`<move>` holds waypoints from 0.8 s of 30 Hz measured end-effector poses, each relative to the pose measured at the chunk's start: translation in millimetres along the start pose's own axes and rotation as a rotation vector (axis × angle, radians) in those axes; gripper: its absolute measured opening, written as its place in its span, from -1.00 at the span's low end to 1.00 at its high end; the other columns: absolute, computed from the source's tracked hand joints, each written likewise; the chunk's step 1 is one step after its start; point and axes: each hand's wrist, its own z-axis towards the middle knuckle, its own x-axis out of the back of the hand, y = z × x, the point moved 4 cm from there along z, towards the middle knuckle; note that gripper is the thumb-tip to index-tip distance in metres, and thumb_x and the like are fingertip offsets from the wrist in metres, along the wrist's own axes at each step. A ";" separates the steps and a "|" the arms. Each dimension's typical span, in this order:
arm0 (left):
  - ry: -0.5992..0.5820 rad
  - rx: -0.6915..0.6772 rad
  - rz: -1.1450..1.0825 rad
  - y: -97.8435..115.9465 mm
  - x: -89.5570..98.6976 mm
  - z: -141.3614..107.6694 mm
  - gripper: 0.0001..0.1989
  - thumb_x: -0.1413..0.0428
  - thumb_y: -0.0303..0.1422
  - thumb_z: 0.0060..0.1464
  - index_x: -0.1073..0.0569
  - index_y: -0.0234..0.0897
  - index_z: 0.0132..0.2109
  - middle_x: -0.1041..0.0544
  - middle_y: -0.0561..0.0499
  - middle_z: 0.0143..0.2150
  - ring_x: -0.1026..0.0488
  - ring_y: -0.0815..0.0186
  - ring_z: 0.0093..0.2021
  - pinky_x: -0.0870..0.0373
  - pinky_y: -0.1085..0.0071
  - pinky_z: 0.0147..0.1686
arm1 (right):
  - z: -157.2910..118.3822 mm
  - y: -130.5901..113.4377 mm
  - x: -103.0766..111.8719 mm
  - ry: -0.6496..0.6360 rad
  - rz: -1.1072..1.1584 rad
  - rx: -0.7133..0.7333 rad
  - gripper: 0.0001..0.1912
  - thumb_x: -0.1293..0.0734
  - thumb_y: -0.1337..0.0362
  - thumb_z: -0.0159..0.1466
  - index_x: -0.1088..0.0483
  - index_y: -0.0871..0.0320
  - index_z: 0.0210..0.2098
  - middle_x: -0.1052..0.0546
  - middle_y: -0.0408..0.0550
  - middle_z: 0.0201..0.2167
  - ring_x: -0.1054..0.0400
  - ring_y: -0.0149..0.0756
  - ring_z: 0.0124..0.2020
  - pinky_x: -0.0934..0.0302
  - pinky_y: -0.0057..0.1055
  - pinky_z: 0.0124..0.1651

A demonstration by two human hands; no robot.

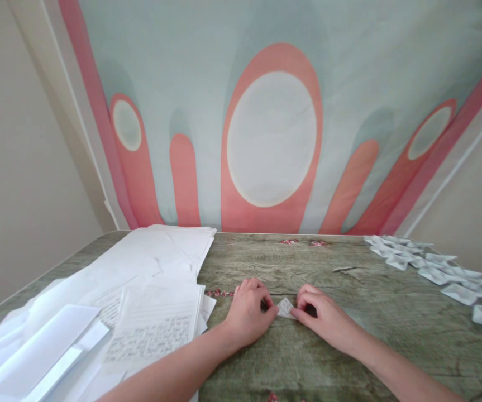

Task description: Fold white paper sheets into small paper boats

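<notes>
A small folded paper piece (285, 307) with writing on it lies between my two hands, low over the wooden table. At its left corner my left hand (251, 312) pinches it between thumb and curled fingers. My right hand (321, 314) holds the right corner in a similar pinch. Left of my left hand lies a stack of handwritten sheets (152, 326), partly behind my left forearm.
Large white sheets (140, 251) and folded strips (43, 352) cover the left of the table (274, 368). Several folded white paper shapes (442, 273) line the right side. A patterned backdrop (207, 111) stands behind the table.
</notes>
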 end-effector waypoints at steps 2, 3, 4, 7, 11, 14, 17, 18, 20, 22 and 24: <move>0.001 -0.003 0.013 0.6 0.6 -0.4 -0.94 -0.15 -0.37 -0.08 -0.42 -0.25 -0.45 -0.36 0.01 -0.31 -0.28 0.21 -0.20 -0.17 0.28 -0.18 | 0.2 0.3 0.2 0.001 -0.002 -0.004 -0.82 -0.28 0.25 0.17 -0.25 0.13 -0.54 -0.34 -0.16 -0.44 -0.27 -0.35 -0.38 -0.14 -0.42 -0.29; 0.000 -0.005 0.019 0.9 0.9 -0.6 -0.94 -0.15 -0.37 -0.08 -0.42 -0.25 -0.44 -0.36 0.02 -0.31 -0.28 0.21 -0.20 -0.16 0.28 -0.18 | 0.3 0.2 0.3 0.001 -0.001 -0.004 -0.84 -0.28 0.26 0.16 -0.25 0.13 -0.53 -0.34 -0.16 -0.44 -0.27 -0.35 -0.38 -0.14 -0.42 -0.30; -0.001 -0.008 0.024 1.2 1.2 -0.7 -0.95 -0.15 -0.37 -0.08 -0.42 -0.24 -0.43 -0.36 0.02 -0.31 -0.28 0.21 -0.19 -0.16 0.29 -0.19 | 0.4 -0.1 0.4 -0.002 0.001 -0.003 -0.85 -0.29 0.27 0.15 -0.25 0.13 -0.52 -0.33 -0.16 -0.44 -0.27 -0.35 -0.38 -0.14 -0.42 -0.30; -0.003 -0.015 0.040 1.8 1.9 -0.8 -0.94 -0.14 -0.37 -0.08 -0.41 -0.24 -0.38 -0.36 0.02 -0.31 -0.27 0.21 -0.19 -0.15 0.30 -0.19 | 0.3 -1.3 0.4 -0.002 -0.002 0.000 -0.87 -0.29 0.30 0.15 -0.25 0.12 -0.50 -0.33 -0.17 -0.44 -0.25 -0.35 -0.38 -0.13 -0.42 -0.31; -0.011 -0.040 0.072 3.6 2.3 -2.0 -0.89 -0.14 -0.37 -0.06 -0.42 -0.21 -0.30 -0.38 0.03 -0.28 -0.27 0.20 -0.18 -0.15 0.32 -0.20 | -0.7 -2.7 0.1 0.014 -0.004 0.006 -0.91 -0.28 0.31 0.16 -0.25 0.12 -0.46 -0.32 -0.17 -0.42 -0.25 -0.35 -0.36 -0.14 -0.42 -0.30; -0.031 -0.074 0.085 6.2 1.8 -3.7 -0.83 -0.13 -0.39 -0.04 -0.43 -0.16 -0.22 -0.38 0.03 -0.24 -0.26 0.20 -0.16 -0.15 0.32 -0.20 | -1.9 -3.6 -0.7 0.009 0.008 0.014 -0.94 -0.27 0.31 0.17 -0.27 0.11 -0.43 -0.33 -0.16 -0.40 -0.26 -0.34 -0.34 -0.15 -0.41 -0.28; -0.055 -0.101 0.093 9.0 1.2 -4.9 -0.83 -0.09 -0.41 0.01 -0.45 -0.11 -0.20 -0.38 0.03 -0.23 -0.27 0.22 -0.16 -0.15 0.32 -0.18 | -2.7 -4.7 -0.5 0.010 0.013 0.019 -0.97 -0.27 0.32 0.17 -0.28 0.11 -0.40 -0.34 -0.15 -0.38 -0.26 -0.34 -0.33 -0.16 -0.41 -0.26; -0.060 -0.106 0.095 9.8 1.2 -5.0 -0.83 -0.08 -0.41 0.02 -0.46 -0.10 -0.20 -0.38 0.04 -0.22 -0.27 0.22 -0.16 -0.15 0.32 -0.18 | -2.7 -5.1 -0.3 0.010 0.010 0.022 -0.97 -0.27 0.32 0.18 -0.28 0.11 -0.39 -0.34 -0.15 -0.38 -0.26 -0.34 -0.33 -0.16 -0.41 -0.26; -0.071 -0.115 0.098 11.0 1.7 -4.8 -0.83 -0.06 -0.39 0.05 -0.47 -0.08 -0.19 -0.38 0.03 -0.22 -0.27 0.22 -0.16 -0.15 0.32 -0.17 | -2.9 -6.0 -0.4 0.007 0.000 0.029 -0.98 -0.26 0.32 0.19 -0.29 0.12 -0.38 -0.34 -0.15 -0.37 -0.27 -0.34 -0.32 -0.17 -0.41 -0.26; -0.074 -0.114 0.103 11.2 2.4 -4.1 -0.83 -0.06 -0.38 0.06 -0.47 -0.08 -0.19 -0.38 0.03 -0.22 -0.27 0.22 -0.15 -0.16 0.32 -0.17 | -3.5 -7.3 -0.7 0.008 -0.016 0.042 -0.98 -0.26 0.31 0.20 -0.30 0.12 -0.36 -0.34 -0.15 -0.36 -0.27 -0.34 -0.32 -0.17 -0.41 -0.25; -0.075 -0.110 0.112 10.7 2.7 -3.5 -0.83 -0.06 -0.36 0.06 -0.48 -0.07 -0.20 -0.38 0.04 -0.23 -0.27 0.23 -0.16 -0.16 0.32 -0.17 | -5.0 -9.5 -0.8 0.027 -0.045 0.064 -0.99 -0.25 0.32 0.21 -0.30 0.12 -0.35 -0.35 -0.14 -0.35 -0.27 -0.34 -0.32 -0.18 -0.39 -0.23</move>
